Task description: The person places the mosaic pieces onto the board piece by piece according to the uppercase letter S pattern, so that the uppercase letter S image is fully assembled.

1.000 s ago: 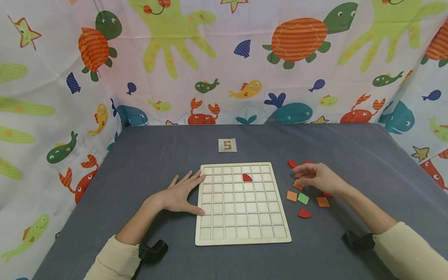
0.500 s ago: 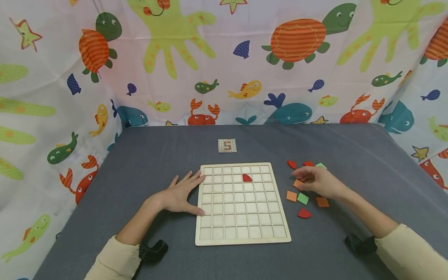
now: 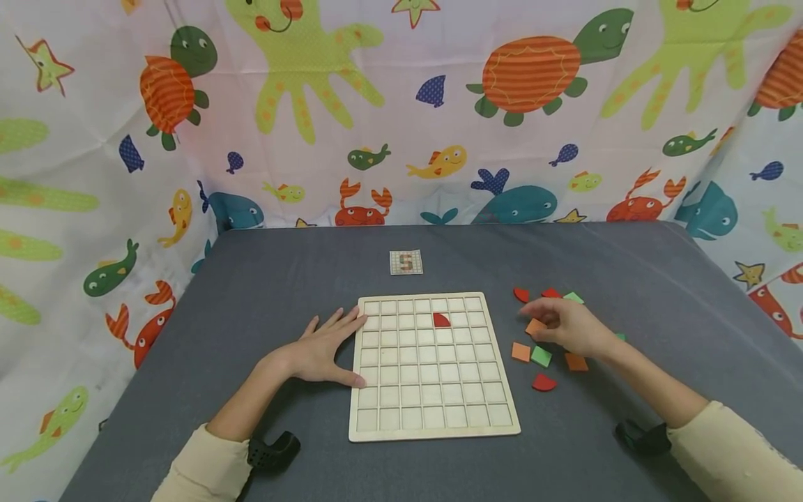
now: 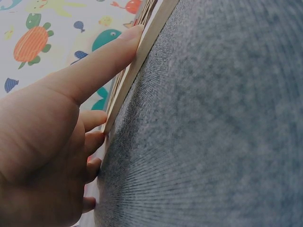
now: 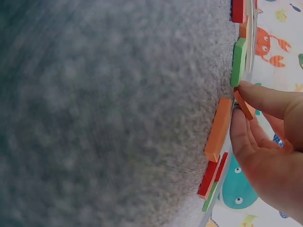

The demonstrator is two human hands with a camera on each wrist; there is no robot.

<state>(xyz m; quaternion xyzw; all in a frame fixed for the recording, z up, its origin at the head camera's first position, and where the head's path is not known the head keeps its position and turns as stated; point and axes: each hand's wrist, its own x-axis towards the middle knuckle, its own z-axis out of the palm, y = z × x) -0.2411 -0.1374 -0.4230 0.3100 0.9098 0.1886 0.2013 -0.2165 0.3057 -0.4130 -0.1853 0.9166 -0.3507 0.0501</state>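
The worktop (image 3: 301, 268) is covered in grey cloth, its left, right and back edges in view. Near the middle of the back edge lies a small card (image 3: 406, 262) printed with a grid and a figure. In front of it, roughly midway between the side edges, a pale wooden grid board (image 3: 433, 436) lies flat. Loose pieces are scattered between the board and the right edge. Farthest back are a red quarter-round (image 3: 521, 295), a partly covered red piece (image 3: 551, 293) and a green piece (image 3: 574, 298). Closer to the front lie an orange square (image 3: 521, 352), a green square (image 3: 541, 356) just beside it, and a second orange square (image 3: 576, 362) farther right. Another red quarter-round (image 3: 544, 382) is the frontmost. Nearest the right edge, a mostly hidden green bit (image 3: 620, 337) shows.
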